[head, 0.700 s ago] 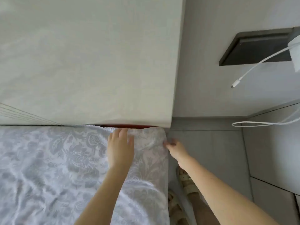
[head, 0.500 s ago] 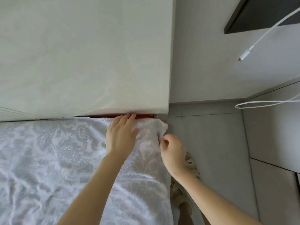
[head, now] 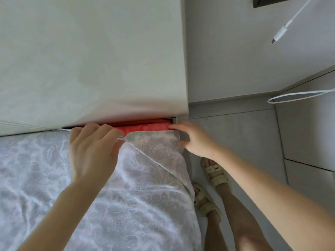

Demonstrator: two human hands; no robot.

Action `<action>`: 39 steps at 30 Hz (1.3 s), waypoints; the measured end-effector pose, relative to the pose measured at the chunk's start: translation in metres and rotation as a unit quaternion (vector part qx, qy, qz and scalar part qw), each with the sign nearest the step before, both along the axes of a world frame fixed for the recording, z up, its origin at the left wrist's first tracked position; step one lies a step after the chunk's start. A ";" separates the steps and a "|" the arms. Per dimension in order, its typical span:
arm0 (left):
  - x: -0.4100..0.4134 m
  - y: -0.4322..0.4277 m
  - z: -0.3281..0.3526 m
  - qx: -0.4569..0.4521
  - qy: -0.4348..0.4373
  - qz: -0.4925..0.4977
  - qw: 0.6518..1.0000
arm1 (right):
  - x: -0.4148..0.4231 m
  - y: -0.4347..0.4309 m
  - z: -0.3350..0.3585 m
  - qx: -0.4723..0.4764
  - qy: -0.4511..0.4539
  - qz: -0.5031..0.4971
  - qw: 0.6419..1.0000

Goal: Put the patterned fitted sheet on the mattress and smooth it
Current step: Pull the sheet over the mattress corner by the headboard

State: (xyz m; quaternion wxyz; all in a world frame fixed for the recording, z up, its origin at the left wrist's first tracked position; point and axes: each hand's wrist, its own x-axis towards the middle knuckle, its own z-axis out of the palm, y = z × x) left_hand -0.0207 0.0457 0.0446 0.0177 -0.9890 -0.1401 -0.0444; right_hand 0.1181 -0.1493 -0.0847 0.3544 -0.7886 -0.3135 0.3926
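Note:
The grey-and-white patterned fitted sheet (head: pixel 126 205) lies rumpled over the bed, reaching up to the pale upholstered headboard (head: pixel 90 60). At the top right corner its edge is pulled back, and a strip of the red mattress (head: pixel 145 127) shows in the gap below the headboard. My left hand (head: pixel 92 151) lies on the sheet with fingers curled over its top hem near the gap. At the corner, my right hand (head: pixel 192 140) grips the sheet's folded edge, thumb underneath and fingers reaching to the mattress corner.
Grey tiled floor (head: pixel 244 138) runs along the bed's right side, where my sandalled feet (head: pixel 212 189) stand close to the frame. A white charging cable (head: pixel 282 31) hangs at upper right and loops (head: pixel 299 96) over a grey ledge. A dark shelf edge (head: pixel 268 1) is at the top.
The camera has dropped closer. Both hands have drawn the sheet's corner back from the headboard, baring more red mattress. My right hand shifted from the side edge up to the corner.

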 end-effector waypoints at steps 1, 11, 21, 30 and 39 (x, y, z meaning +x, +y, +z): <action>0.001 0.002 0.004 0.001 -0.001 0.005 1.000 | 0.003 0.000 -0.001 -0.006 -0.024 0.025 0.999; 0.040 -0.020 -0.005 -0.073 0.019 0.035 0.997 | 0.024 -0.067 0.082 -0.063 -0.282 0.008 0.957; 0.044 -0.013 -0.011 -0.145 -0.025 0.170 0.974 | -0.003 -0.090 0.026 -0.122 0.171 0.030 0.977; 0.043 -0.021 -0.019 -0.165 -0.028 0.180 0.969 | 0.007 -0.130 0.132 -0.011 -0.193 -0.151 0.969; 0.015 -0.011 -0.023 -0.241 0.002 0.188 0.952 | 0.042 -0.086 0.000 -0.333 -0.295 -0.134 0.885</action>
